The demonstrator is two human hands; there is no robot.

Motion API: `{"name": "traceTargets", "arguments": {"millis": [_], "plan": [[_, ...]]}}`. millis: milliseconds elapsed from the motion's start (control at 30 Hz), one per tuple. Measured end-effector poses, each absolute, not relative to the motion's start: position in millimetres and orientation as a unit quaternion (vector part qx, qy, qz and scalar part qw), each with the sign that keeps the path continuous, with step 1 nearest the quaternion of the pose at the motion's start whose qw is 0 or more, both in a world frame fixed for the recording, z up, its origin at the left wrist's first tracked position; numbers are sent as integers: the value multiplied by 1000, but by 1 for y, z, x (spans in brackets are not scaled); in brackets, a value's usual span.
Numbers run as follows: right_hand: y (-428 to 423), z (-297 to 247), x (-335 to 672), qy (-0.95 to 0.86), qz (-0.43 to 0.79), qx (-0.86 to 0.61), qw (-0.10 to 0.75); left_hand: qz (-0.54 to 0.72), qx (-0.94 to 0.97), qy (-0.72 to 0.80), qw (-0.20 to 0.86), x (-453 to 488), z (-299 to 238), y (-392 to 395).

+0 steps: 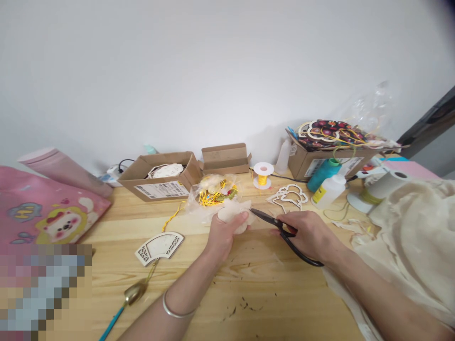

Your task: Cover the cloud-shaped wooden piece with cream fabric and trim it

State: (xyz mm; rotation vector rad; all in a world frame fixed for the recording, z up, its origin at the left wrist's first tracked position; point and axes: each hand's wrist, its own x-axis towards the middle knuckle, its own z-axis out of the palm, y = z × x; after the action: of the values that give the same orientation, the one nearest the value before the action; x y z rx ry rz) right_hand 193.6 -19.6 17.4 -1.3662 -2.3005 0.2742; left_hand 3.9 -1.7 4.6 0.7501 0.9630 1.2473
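Pale cloth [230, 211] is bunched in my left hand [224, 233], above the middle of the counter [280, 303], pinched between thumb and fingers. My right hand [307, 234] is wrapped around the handles of the black scissors [268, 219], whose tip points at the cloth's right edge, so near that I can't tell whether it touches. My two hands are apart from each other. I'd judge the trimming to be partway along: the cloth is a small piece, apart from the heap of cream fabric [414, 227] on my right, but its edge looks uneven, so some cutting seems left. How much is already cut, I can't tell. To the left, a fan-shaped frame [159, 247] looks finished, its middle filled and a yellow cord [172, 215] running from its top. Beyond the scissors, a cloud-shaped frame [289, 198] lies flat, with no filling that I can make out.
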Motion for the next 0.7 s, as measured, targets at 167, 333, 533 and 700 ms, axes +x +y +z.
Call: {"name": "traceTargets", "arguments": {"millis": [167,333,533,700], "plan": [[-21,18,193,-832,92,-503,213,551,330,429,635,4,4,-2],[-23,14,191,-831,34,-522,187,554,320,439,630,5,5,-3],[-22,18,194,-795,73,-538,271,560,306,425,643,4,5,-2],[-13,15,202,-769,118,-545,312,561,288,425,649,1,5,0]]}}
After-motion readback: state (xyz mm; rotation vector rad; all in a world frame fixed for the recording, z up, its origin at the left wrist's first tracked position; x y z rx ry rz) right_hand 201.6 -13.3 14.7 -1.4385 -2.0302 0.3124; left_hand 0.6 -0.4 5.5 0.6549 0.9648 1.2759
